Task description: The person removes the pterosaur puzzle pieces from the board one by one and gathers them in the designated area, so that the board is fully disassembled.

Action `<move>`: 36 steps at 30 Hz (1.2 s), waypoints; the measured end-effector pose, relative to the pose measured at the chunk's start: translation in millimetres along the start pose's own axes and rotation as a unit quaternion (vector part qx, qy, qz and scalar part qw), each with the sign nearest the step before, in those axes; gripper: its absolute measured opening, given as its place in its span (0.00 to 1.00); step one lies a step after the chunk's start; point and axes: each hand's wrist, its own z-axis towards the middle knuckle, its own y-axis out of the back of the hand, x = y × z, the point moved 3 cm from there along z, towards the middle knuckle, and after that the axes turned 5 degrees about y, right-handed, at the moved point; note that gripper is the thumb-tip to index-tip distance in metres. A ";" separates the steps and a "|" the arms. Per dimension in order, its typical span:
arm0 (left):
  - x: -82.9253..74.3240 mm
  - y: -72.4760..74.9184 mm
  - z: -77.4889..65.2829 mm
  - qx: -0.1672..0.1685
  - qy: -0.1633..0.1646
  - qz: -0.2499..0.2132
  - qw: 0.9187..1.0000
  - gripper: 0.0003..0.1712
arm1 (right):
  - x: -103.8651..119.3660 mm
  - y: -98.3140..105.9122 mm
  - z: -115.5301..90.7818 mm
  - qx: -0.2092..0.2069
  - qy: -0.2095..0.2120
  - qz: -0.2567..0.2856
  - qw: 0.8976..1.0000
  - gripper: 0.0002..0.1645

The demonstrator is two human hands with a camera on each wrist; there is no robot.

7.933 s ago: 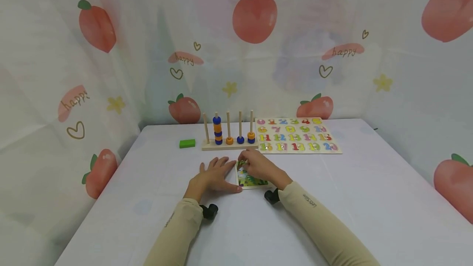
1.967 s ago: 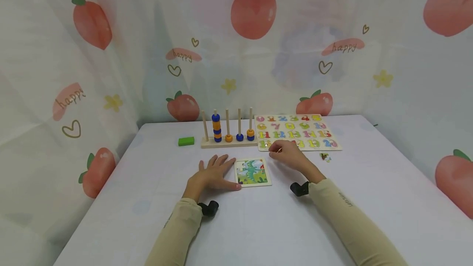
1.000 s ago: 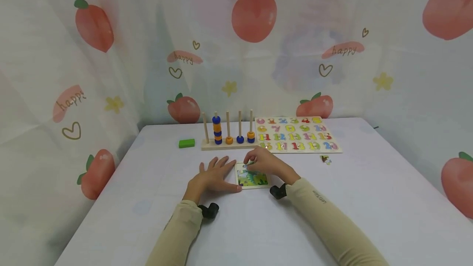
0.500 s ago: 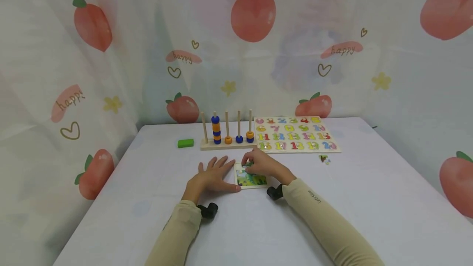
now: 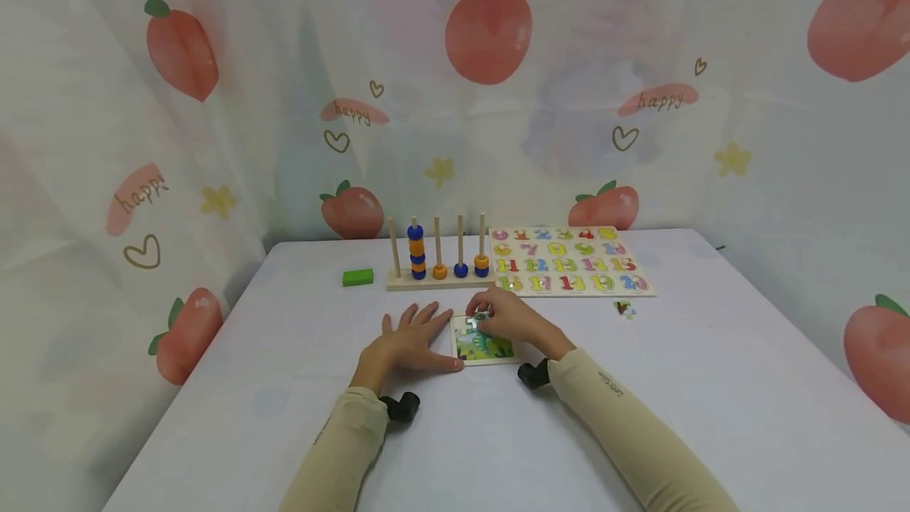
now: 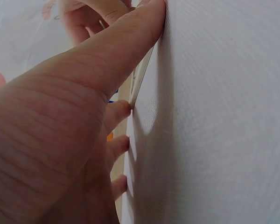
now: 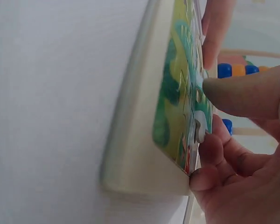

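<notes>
A small square jigsaw puzzle [image 5: 486,348] with a green dinosaur picture and a pale wooden frame lies flat on the table. My left hand [image 5: 408,342] rests spread at its left side, the thumb at the near left corner and the fingertips by the far left one. Over the far part of the puzzle, my right hand [image 5: 508,316] pinches a puzzle piece [image 7: 200,128] between thumb and fingers, right at the picture's surface. The right hand hides the far right part of the picture. One loose piece [image 5: 625,309] with brown and white on it lies to the right.
Behind the puzzle stands a wooden peg rack [image 5: 441,284] with blue and orange beads. A number board [image 5: 569,261] lies at the back right, and a green block [image 5: 358,277] at the back left. Printed cloth hangs behind the white table [image 5: 455,449].
My right hand has moved left onto the puzzle since two seconds ago and lately shifts only slightly there. The loose piece at right was not there in the oldest frame. My left hand stays put.
</notes>
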 end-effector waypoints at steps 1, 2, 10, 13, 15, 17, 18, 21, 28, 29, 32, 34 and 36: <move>-0.1 -0.1 0.2 0.000 0.000 0.001 1.000 0.59 | -0.6 0.8 -0.4 -0.008 -0.006 0.003 1.000 0.13; 0.0 -0.2 0.4 -0.001 -0.001 0.001 1.000 0.59 | -1.2 1.6 -0.8 -0.015 -0.014 0.005 1.000 0.14; -0.3 -0.8 -0.4 -0.002 -0.003 0.002 1.000 0.59 | -4.2 3.6 -1.4 -0.040 -0.035 0.009 0.999 0.11; -0.4 -1.1 -0.5 -0.001 -0.004 0.002 1.000 0.59 | -6.4 3.4 -2.5 -0.038 -0.027 0.013 0.999 0.13; -0.4 -0.8 -0.4 -0.001 -0.004 0.003 1.000 0.59 | -7.9 3.7 -4.0 -0.036 -0.022 0.014 0.999 0.14; -0.4 0.0 -0.8 -0.002 -0.004 0.004 1.000 0.59 | -9.1 3.9 -5.6 -0.035 -0.022 0.014 0.999 0.16; -0.4 0.3 -0.9 -0.002 -0.004 0.005 1.000 0.59 | -9.4 4.2 -6.5 -0.036 -0.024 0.016 0.999 0.16; -0.5 0.8 -1.4 -0.002 -0.003 0.005 1.000 0.59 | -10.5 4.3 -8.1 -0.044 -0.035 0.018 0.998 0.16; -1.4 1.1 -3.0 0.001 0.000 0.001 1.000 0.59 | -12.7 5.7 -10.8 -0.069 -0.082 0.046 0.993 0.08; -1.5 1.1 -3.0 0.001 0.000 0.001 1.000 0.59 | -12.9 6.2 -11.3 -0.073 -0.088 0.051 0.992 0.08; -1.5 1.1 -2.8 0.001 0.000 0.001 1.000 0.59 | -13.9 7.9 -12.4 -0.084 -0.095 0.065 0.990 0.08; -1.4 1.4 -2.6 0.001 -0.001 0.002 1.000 0.59 | -14.3 9.9 -13.3 -0.091 -0.093 0.069 0.989 0.08; -1.3 1.7 -2.3 0.000 -0.001 0.002 1.000 0.59 | -14.5 12.1 -14.6 -0.098 -0.091 0.074 0.988 0.08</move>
